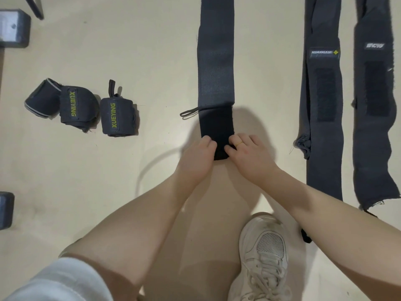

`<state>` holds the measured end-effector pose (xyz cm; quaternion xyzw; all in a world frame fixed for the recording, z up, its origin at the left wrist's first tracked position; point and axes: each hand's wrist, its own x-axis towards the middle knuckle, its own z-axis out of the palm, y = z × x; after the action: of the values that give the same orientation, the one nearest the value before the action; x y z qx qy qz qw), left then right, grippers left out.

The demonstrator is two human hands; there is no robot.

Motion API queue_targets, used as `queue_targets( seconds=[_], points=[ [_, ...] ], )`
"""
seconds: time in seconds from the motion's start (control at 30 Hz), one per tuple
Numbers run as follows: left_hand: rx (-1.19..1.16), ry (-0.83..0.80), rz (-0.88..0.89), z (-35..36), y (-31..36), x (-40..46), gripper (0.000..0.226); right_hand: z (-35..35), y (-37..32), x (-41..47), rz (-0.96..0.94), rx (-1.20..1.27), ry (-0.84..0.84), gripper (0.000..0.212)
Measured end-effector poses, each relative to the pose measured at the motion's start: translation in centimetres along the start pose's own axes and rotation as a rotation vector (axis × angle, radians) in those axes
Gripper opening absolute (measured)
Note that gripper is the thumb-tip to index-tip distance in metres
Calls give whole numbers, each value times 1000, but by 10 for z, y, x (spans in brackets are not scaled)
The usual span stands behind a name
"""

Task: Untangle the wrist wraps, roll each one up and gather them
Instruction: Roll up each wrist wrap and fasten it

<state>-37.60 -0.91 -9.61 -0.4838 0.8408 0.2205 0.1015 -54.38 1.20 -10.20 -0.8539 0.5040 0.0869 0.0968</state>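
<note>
I have both hands on the near end of the middle wrap (216,68), which lies flat on the floor (152,51), running straight away from me. My left hand (200,154) and right hand (247,152) curl their fingers (232,148) round its folded end from either side, so the roll should start square. Three rolled wraps (82,106) sit grouped to the left, out of the way. Two flat wraps (323,101) wait to the right.
</note>
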Motion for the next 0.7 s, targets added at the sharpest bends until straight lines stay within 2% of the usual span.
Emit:
queue_targets(
  seconds=[0.03,0.1,0.17,0.2,0.23,0.27,0.33,0.4,0.47,0.53,0.6,0.67,0.7],
  points=[
    [-55,58,11,1,-3,-4,29,-3,0,3,30,20,3,17],
    [-103,97,28,4,-8,-10,39,-10,1,9,79,118,-97,19],
    [-14,128,51,5,-14,-12,38,-18,3,15,133,322,-256,23],
    [35,151,52,4,-14,-11,37,-17,6,16,189,463,-252,23],
    [63,173,46,4,-14,-10,35,-16,5,17,226,489,-234,20],
    [59,174,31,4,-14,-7,33,-17,2,17,258,465,-199,15],
    [9,142,8,3,-14,-3,23,-10,-5,15,230,284,-7,9],
    [-79,92,-54,0,-12,-2,22,-4,-8,13,157,166,118,17],
    [-121,77,-139,-2,-10,-2,26,1,-4,10,62,102,147,25],
    [-202,147,-206,-3,-8,-1,25,3,1,4,-17,18,125,18],
    [-167,184,-192,-8,-4,2,25,5,1,2,-20,-33,140,19],
    [-13,248,-135,-9,-8,6,44,4,0,6,-21,-55,181,14],
    [46,264,-117,-10,-10,6,60,2,-1,9,-33,-56,194,23]
  ],
)
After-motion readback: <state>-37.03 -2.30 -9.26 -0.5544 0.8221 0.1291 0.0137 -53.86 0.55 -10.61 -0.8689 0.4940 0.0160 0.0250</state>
